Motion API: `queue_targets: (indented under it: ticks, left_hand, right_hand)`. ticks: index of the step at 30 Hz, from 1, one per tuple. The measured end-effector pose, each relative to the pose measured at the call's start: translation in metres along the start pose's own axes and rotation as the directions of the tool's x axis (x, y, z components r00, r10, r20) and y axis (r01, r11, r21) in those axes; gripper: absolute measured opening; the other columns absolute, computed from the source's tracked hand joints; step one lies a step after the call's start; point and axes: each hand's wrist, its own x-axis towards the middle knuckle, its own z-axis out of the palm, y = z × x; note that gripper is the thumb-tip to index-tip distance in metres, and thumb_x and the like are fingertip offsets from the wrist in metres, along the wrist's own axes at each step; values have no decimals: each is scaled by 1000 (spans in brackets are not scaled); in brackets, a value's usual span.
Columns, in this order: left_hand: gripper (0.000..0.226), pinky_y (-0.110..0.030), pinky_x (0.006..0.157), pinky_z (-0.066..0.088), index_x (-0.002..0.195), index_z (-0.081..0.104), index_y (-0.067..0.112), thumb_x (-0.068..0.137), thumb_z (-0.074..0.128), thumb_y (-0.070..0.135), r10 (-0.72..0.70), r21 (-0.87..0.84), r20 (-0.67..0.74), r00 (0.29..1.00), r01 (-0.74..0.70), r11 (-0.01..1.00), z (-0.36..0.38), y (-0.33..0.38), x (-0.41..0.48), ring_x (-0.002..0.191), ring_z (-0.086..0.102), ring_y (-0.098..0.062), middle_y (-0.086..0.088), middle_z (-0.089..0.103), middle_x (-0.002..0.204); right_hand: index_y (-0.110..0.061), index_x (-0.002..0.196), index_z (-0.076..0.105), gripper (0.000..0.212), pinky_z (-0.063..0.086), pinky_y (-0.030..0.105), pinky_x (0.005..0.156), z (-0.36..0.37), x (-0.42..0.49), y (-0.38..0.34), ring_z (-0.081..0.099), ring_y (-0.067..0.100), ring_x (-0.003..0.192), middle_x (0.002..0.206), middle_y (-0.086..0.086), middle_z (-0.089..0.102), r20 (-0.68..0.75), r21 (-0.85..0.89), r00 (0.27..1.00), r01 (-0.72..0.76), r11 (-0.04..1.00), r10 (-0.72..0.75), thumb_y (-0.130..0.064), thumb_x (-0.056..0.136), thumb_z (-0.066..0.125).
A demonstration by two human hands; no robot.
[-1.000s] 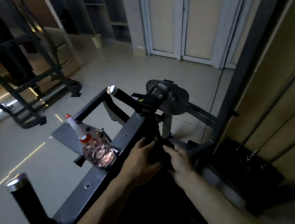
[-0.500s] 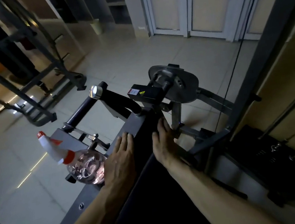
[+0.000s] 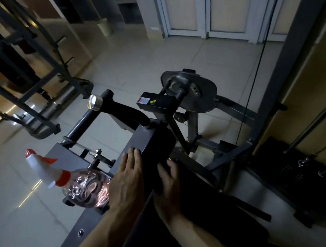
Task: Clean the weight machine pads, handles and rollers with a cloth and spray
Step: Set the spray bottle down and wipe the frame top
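Black pad [image 3: 158, 142] lies under the left hand [image 3: 128, 180] and right hand [image 3: 169, 183]. Each grip is spread flat and clasps nothing; a cloth beneath cannot be made out. Wiping the pad seems in hand. Next likely needs the spray bottle [image 3: 84, 189], just left of the pad. Beyond the pad are a handle [image 3: 120, 111] and a label [image 3: 149, 101] with a yellow warning triangle, its text unreadable.

The clear plastic spray bottle [image 3: 84, 185] sits against the left edge of the grey metal frame bar [image 3: 74, 241], just left of the left hand [image 3: 127, 180]. Left hand and right hand [image 3: 168, 185] rest side by side on the black machine pad [image 3: 156, 142]. Behind the pad, the black chrome-capped handle [image 3: 116, 110] lies left and the round steel cam plate [image 3: 197, 93] right.
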Motion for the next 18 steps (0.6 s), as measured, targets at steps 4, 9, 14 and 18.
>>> queue_targets:
  ticks: [4,9,14,18]
  left_hand:
    - [76,-34,109,48,163,10,8,99,51,10,-1,-22,-27,1000,0,1000,-5,3,0,156,15,-26,-9,8,169]
    - [81,-37,115,40,162,12,7,97,59,11,-3,-7,-34,999,3,1000,2,1,0,155,17,-29,-12,11,168]
    - [89,-36,106,49,161,21,4,89,74,16,-22,18,-19,1000,22,1000,4,1,2,153,27,-31,-14,22,167]
    - [87,-35,108,47,162,16,6,93,69,17,-17,7,-17,1000,17,1000,0,3,-1,154,22,-30,-13,15,168]
  right_hand:
    - [-13,133,68,37,52,33,104,-4,86,21,55,13,119,131,-1,52,-55,-25,996,-75,997,74,-2,99,59]
    - [-7,133,67,37,42,1,86,6,128,17,58,14,112,131,9,57,-175,53,947,-265,963,270,2,99,54]
    - [-9,119,69,24,47,10,84,12,31,26,59,13,104,119,4,60,-29,-9,974,-227,974,227,-3,98,60]
    - [-19,118,64,30,48,10,90,-3,41,25,57,-2,109,122,-3,58,-2,8,994,-107,994,107,-1,94,64]
